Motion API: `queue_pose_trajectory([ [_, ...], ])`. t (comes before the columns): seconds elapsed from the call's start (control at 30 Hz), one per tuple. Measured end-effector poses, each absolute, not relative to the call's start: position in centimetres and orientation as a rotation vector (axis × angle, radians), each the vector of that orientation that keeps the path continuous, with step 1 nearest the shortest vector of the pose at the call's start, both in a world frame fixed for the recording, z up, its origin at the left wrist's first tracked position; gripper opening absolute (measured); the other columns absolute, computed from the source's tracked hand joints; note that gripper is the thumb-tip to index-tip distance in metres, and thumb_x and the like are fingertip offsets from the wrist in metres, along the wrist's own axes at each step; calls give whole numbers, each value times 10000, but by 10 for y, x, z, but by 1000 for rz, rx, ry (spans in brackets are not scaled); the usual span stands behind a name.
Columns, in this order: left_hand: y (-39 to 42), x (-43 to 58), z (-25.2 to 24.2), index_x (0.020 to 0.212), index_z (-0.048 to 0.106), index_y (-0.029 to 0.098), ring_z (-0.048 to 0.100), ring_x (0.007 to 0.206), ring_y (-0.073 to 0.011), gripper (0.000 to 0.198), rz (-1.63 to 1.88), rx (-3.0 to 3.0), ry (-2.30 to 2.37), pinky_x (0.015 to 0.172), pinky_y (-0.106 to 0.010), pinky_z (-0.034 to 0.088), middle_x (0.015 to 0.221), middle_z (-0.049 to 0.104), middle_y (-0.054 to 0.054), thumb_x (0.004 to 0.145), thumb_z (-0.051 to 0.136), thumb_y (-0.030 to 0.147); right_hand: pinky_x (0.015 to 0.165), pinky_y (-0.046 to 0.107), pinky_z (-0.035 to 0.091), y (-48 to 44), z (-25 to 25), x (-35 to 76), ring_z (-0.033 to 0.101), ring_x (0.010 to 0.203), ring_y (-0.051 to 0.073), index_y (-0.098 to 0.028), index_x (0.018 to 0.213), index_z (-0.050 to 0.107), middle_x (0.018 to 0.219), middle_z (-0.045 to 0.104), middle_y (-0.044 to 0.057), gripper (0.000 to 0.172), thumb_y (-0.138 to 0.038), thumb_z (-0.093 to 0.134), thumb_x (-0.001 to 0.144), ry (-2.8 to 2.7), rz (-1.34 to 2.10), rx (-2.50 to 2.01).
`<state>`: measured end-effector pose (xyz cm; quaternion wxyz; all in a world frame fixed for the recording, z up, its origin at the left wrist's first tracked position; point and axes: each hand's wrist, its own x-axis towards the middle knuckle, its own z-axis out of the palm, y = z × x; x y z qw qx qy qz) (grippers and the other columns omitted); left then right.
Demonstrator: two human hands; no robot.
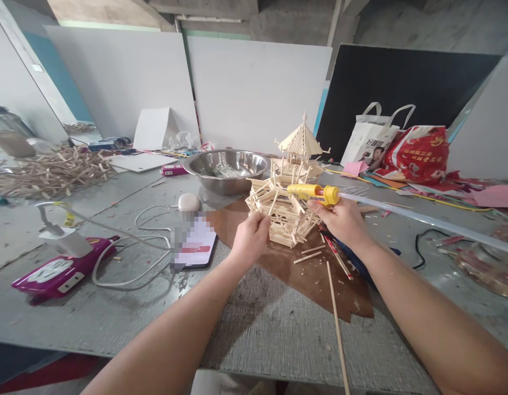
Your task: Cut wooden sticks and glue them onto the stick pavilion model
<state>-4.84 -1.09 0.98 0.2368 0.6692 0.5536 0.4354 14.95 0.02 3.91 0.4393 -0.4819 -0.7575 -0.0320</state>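
A small pagoda model [293,219] built of thin wooden sticks stands on a brown sheet, with a pointed stick roof [302,140] on top. My left hand [252,235] is closed at its near left side, fingertips pinched on a short wooden stick [273,202] that leans against the model. My right hand [344,222] is wrapped round a yellow hot glue gun [307,192], its nozzle pointing left across the model's middle. From the gun's back a long clear glue stick [427,220] runs out to the right. The trigger is hidden by my fingers.
Loose sticks [309,258] lie on the brown sheet [278,277]. A metal bowl [227,184] stands behind. Left are a phone [198,241], white cable and purple power strip [65,269]; a stick pile [52,173] lies beyond. Bags [418,153] stand back right, a glass container [492,263] at right.
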Motion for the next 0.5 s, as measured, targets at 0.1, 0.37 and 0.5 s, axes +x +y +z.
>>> queue_pose_trajectory([
  [0.1,-10,-48,10,567,434,188,474,550,-113,275,1190,1835,1512,553,-217,336,515,505,31,781,371,349,687,314,433,1,39,149,596,770,217,-169,820,605,800,657,75,300,-431,472,762,-1883,-46,-1176],
  [0.37,-10,-49,8,605,469,192,474,528,-116,271,1185,1847,1483,536,-219,332,502,521,28,788,359,359,593,288,428,-1,40,152,591,683,201,-200,733,615,609,611,40,329,-488,457,751,-1819,114,-1222],
  [0.5,-9,-50,7,641,479,194,465,509,-118,278,1143,1843,1481,522,-223,327,520,532,26,794,341,380,506,265,400,-2,41,153,567,569,176,-194,709,608,520,563,19,371,-530,453,732,-1770,216,-1258],
])
